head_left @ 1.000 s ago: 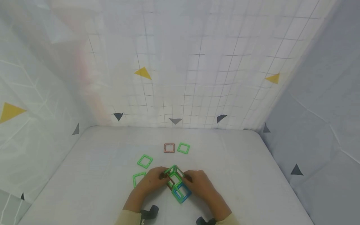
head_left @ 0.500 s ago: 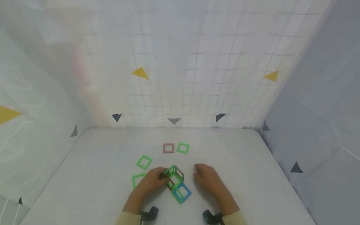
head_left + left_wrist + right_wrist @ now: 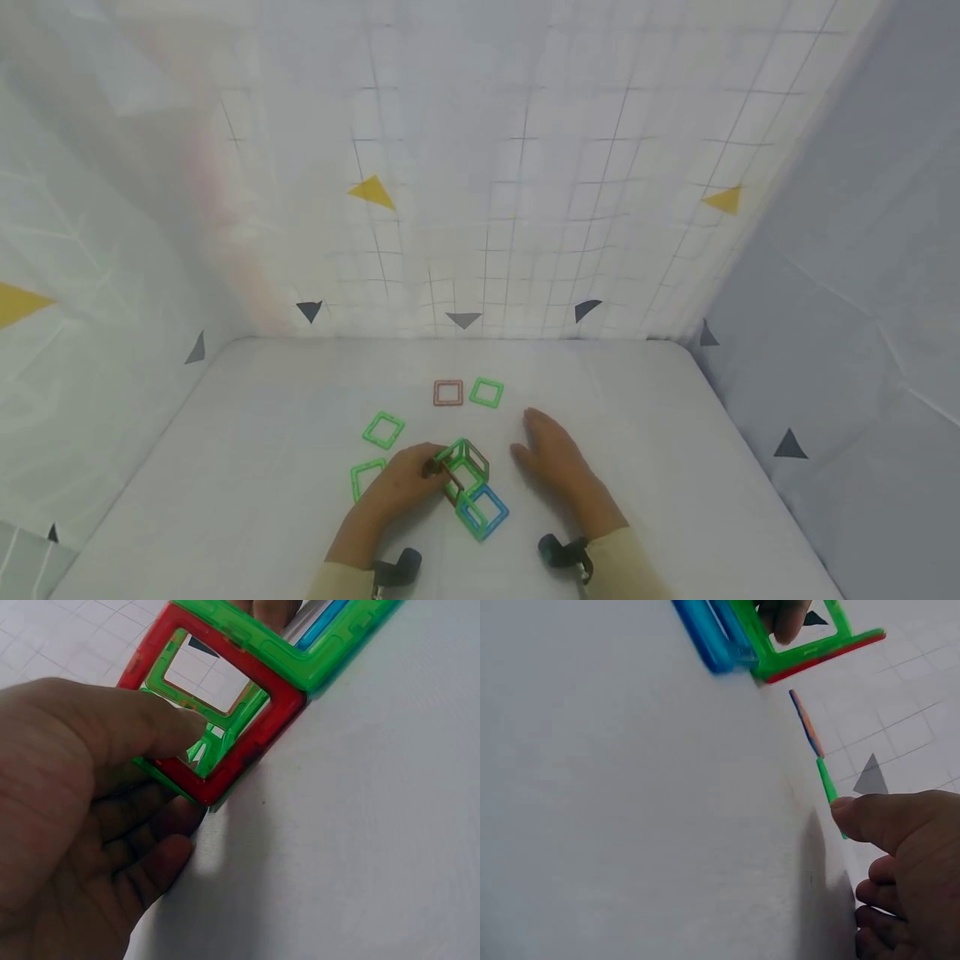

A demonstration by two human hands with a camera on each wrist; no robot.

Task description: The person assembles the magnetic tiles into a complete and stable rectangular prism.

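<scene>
My left hand (image 3: pixel 403 485) holds a small structure of square magnetic tiles standing on the table, its thumb against a red tile (image 3: pixel 262 746) in the left wrist view. Green tiles (image 3: pixel 471 520) join the red ones in a box shape. At the near right side a blue tile (image 3: pixel 498 500) is attached. To the right of the structure, apart from it, my right hand (image 3: pixel 557 457) hovers with fingers extended and holds nothing.
Beyond the hands lie a loose red tile (image 3: pixel 448 382) and a green tile (image 3: pixel 487 381) side by side. Two more green tiles lie left, one (image 3: pixel 372 422) farther back, the other (image 3: pixel 354 483) partly hidden by my left hand. White sheeting surrounds the white table (image 3: pixel 285 417).
My right hand has let go of the structure, moved right, then forward, and its fingers have spread. The left hand keeps its hold and the structure stays in place.
</scene>
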